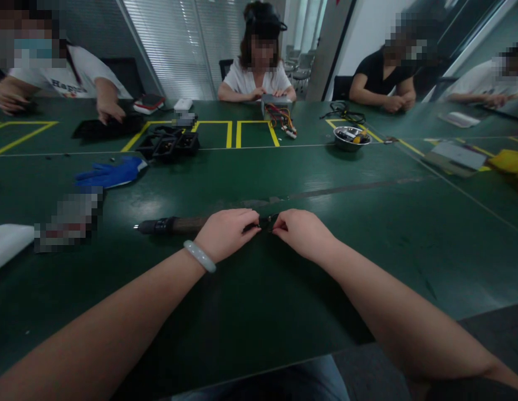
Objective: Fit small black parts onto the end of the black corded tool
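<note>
An electric screwdriver (187, 225) lies on the green table, its bit pointing left. My left hand (225, 231), with a pale bangle at the wrist, is closed over the rear end of the screwdriver and hides that part. My right hand (303, 231) is just right of it, thumb and fingers pinched together at a small dark piece (267, 223) by the tool's tail. What exactly this piece is, a cord end or a hanging loop, I cannot tell. A narrow gap separates the fingertips of both hands.
Left of the screwdriver lie a blue glove (111, 174) and a blurred-out item (71, 220). Farther back are black plastic parts (169, 143), a power supply with wires (278, 108) and a metal bowl (351, 142) of small items. Several people sit along the far side.
</note>
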`<action>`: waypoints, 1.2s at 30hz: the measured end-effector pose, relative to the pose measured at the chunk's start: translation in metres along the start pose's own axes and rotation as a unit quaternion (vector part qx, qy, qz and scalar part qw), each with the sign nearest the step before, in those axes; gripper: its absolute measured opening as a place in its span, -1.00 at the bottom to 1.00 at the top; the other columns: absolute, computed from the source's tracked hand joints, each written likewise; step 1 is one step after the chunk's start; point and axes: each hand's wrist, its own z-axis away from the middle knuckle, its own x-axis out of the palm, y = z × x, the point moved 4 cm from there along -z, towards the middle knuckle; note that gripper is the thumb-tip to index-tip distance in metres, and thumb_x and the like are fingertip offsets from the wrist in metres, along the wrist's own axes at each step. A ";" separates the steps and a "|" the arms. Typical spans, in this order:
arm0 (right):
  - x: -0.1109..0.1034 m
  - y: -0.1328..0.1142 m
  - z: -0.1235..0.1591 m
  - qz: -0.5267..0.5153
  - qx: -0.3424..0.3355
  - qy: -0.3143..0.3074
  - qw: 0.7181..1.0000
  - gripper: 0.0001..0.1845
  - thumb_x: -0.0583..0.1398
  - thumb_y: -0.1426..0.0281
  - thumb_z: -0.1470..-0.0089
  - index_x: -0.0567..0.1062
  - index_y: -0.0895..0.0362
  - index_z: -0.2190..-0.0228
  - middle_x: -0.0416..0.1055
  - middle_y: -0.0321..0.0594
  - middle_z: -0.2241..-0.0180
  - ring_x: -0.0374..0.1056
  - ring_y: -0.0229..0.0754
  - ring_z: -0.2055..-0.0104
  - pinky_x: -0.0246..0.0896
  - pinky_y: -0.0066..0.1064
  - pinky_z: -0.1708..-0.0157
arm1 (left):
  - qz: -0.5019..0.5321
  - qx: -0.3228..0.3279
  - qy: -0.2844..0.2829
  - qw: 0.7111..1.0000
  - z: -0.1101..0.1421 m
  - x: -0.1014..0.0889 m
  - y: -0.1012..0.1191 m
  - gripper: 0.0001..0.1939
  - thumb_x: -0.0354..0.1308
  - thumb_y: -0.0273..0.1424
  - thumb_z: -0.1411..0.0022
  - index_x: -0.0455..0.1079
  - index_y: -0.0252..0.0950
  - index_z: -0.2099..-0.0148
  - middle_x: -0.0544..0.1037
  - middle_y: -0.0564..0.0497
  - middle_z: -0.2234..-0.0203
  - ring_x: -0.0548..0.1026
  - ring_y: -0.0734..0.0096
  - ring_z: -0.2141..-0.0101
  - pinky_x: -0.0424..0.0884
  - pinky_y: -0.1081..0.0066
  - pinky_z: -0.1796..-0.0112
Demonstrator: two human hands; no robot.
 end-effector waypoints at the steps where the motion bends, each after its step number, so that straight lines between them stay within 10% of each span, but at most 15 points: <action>1: 0.001 0.000 0.000 -0.014 -0.007 0.013 1.000 -0.90 0.24 0.34 -0.07 0.56 0.09 0.39 0.47 -0.23 0.38 0.35 -0.19 0.36 0.16 -0.37 0.36 | 0.006 0.000 -0.003 1.000 0.000 0.001 -0.001 -0.82 0.06 -0.29 -0.29 0.39 -0.21 0.12 0.53 0.01 0.18 0.49 0.31 0.19 0.39 0.32 0.19; 36: 0.015 -0.004 -0.005 -0.145 -0.014 0.036 0.989 -0.90 0.22 0.35 -0.09 0.55 0.09 0.36 0.49 -0.29 0.37 0.37 -0.28 0.36 0.15 -0.46 0.38 | 0.021 0.010 0.000 1.000 -0.002 0.004 -0.003 -0.79 0.04 -0.30 -0.30 0.43 -0.27 0.13 0.55 -0.03 0.15 0.50 0.30 0.14 0.39 0.27 0.07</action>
